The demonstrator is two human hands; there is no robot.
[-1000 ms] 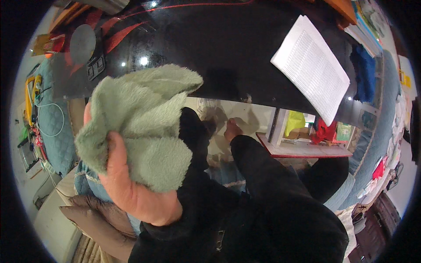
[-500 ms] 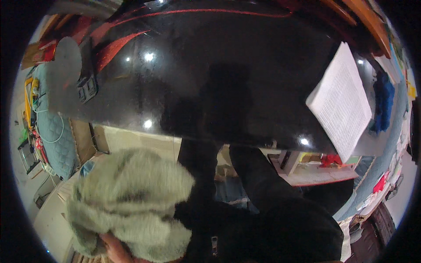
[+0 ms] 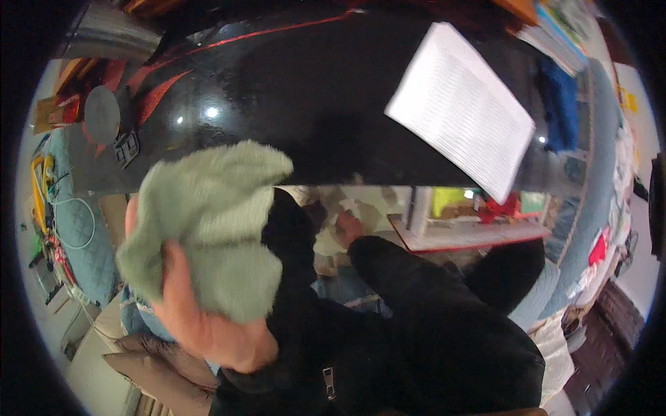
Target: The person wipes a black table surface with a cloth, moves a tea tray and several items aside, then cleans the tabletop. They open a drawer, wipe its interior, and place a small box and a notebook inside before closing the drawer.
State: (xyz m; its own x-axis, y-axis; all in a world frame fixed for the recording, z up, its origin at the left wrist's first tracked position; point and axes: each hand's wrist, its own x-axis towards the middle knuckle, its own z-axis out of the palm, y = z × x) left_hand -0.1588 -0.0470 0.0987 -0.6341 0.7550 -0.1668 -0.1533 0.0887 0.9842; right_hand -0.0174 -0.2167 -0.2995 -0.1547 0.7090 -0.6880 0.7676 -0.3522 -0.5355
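Note:
My left hand (image 3: 187, 312) grips a crumpled pale green, fluffy cloth (image 3: 215, 208), its thumb over the near side and the other fingers mostly hidden behind it. The cloth is raised in front of a glossy black tabletop (image 3: 291, 90) with red streaks. Folded white sheets of finely lined paper (image 3: 458, 107) lie at the table's right. My right hand cannot be made out; the small patch of bare skin beneath the table looks like a foot (image 3: 348, 229), at the end of a dark-clothed limb.
A grey oval (image 3: 102, 114) and a black bracket (image 3: 127, 149) are at the table's left. Dark blue cloth (image 3: 560, 104) and stacked papers (image 3: 558, 48) are at the right. A red-edged shelf (image 3: 465, 239) sits below. Quilted blue padding (image 3: 83, 236) and a yellow object (image 3: 40, 194) lie far left.
The cloth and my left hand dropped low half a second ago and are raised again now, slightly lower than a second ago. The whole view has shifted along with my head.

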